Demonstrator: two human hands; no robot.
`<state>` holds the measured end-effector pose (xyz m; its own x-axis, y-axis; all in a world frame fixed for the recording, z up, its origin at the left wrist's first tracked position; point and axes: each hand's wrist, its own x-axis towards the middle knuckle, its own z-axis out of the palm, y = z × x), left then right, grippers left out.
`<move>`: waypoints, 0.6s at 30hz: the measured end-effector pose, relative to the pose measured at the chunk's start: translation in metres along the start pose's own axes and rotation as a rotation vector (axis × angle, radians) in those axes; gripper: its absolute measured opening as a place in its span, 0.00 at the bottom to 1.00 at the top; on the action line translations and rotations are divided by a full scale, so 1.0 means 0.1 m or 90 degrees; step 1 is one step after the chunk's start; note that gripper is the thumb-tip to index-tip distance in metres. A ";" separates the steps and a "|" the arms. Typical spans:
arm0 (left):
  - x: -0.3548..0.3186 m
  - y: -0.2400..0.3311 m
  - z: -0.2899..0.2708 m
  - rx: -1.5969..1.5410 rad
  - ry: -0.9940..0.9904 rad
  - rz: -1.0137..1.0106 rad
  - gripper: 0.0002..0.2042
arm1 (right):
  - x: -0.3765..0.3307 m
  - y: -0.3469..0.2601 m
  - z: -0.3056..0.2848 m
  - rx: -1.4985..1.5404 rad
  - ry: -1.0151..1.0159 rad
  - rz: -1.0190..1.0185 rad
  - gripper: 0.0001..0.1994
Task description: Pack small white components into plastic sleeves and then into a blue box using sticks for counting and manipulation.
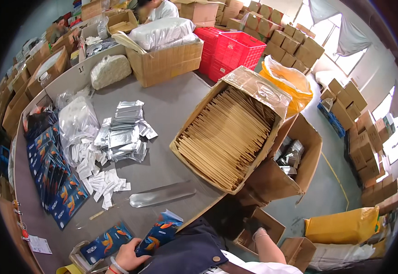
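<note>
Blue pouch (155, 237) (table-edge) in left hand (128, 255)

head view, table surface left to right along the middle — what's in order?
Row of blue printed packages → clear plastic bag → pile of silver foil pouches → open cardboard box of tan flat envelopes → lower cardboard box holding silver items beside the table.
</note>
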<state>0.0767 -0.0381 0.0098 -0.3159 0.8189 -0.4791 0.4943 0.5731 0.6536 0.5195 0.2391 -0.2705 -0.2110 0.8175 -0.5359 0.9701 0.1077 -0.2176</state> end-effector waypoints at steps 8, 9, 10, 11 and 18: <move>-0.04 -0.06 -0.04 -0.054 0.040 0.035 0.26 | -0.07 -2.23 -2.72 0.044 0.550 -0.300 0.06; -0.05 -0.08 -0.02 -0.041 0.046 0.035 0.25 | 0.14 -2.23 -2.85 -0.029 0.535 -0.272 0.05; -0.05 -0.07 -0.02 -0.050 0.047 0.023 0.25 | 0.35 -2.22 -2.93 -0.102 0.516 -0.245 0.05; -0.05 -0.03 -0.03 -0.054 0.048 0.020 0.25 | 0.53 -2.23 -2.96 -0.105 0.514 -0.249 0.05; -0.06 -0.09 0.00 -0.081 0.026 -0.031 0.25 | 1.06 -2.12 -2.81 -0.191 0.456 -0.201 0.06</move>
<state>0.0741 -0.0481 0.0073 -0.3710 0.7892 -0.4894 0.3721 0.6092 0.7003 0.3254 0.4626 -0.0519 -0.4487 0.8748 0.1830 0.8906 0.4546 0.0107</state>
